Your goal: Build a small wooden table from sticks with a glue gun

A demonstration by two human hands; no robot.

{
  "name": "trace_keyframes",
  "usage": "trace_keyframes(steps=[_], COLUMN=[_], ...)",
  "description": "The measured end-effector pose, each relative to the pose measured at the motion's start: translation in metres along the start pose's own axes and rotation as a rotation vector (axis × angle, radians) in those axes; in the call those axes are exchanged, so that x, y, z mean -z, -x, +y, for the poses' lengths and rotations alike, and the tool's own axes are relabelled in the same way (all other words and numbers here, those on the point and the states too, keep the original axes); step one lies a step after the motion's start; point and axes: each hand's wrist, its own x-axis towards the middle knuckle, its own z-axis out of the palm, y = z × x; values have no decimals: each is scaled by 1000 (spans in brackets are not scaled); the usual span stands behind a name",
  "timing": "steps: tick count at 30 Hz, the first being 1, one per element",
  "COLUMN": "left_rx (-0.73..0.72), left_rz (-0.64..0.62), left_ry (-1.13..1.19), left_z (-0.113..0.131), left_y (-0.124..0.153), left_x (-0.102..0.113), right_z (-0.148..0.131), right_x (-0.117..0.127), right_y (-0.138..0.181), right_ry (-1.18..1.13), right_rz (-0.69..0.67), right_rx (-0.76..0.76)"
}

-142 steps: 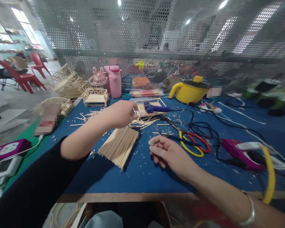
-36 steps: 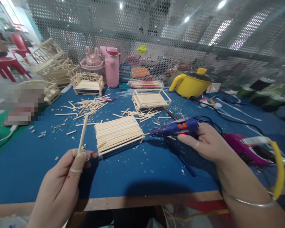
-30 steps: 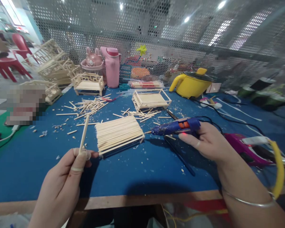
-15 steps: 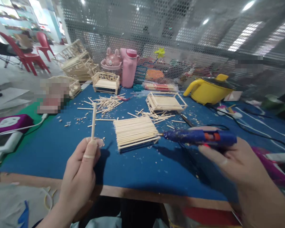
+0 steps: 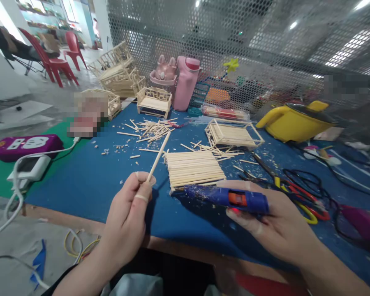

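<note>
Between the thumb and fingers of my left hand a thin wooden stick is pinched, tilted up to the right. My right hand is wrapped round a blue glue gun, its nozzle pointing left. That nozzle lies at the near left corner of a small slatted wooden panel; whether it touches, I cannot tell. The panel rests on the blue table, just right of the stick. Behind it sits a small railed wooden frame among loose sticks.
A heap of cut sticks lies further back. Small wooden benches and a pink bottle stand behind. Pliers with red and yellow handles and black cable lie at right, near a yellow pot. A purple power strip is at left.
The glue gun has moved left along the panel's near edge, from its right corner to its left. The stick in my left hand has tilted to the right. The camera view has shifted left.
</note>
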Motion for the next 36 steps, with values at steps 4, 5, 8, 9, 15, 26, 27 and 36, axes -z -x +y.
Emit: trace_keyframes(steps=[4, 5, 8, 9, 15, 26, 27, 36], left_rx=[-3, -6, -2, -1, -12, -2, -6, -9], left_rz=[-18, -16, -16, -15, -11, -12, -10, -20], left_ry=[15, 18, 14, 13, 8, 2, -1, -32], left_z=[-2, -2, -2, -2, -3, -2, -3, -2], left_y=[0, -1, 0, 0, 0, 0, 0, 0], left_x=[-1, -1, -1, -1, 0, 0, 0, 0], right_z=[-2, -2, -3, -3, -4, -2, -2, 10], right_x=[-2, -2, -2, -2, -3, -3, -4, 24], right_y=[-2, -3, -4, -5, -4, -4, -5, 19], right_ry=[-16, -22, -36, -37, -34, -19, -21, 44], right_rz=[3, -6, -21, -15, 8, 7, 6, 110], right_rx=[-2, -1, -3, -8, -9, -9, -7, -93])
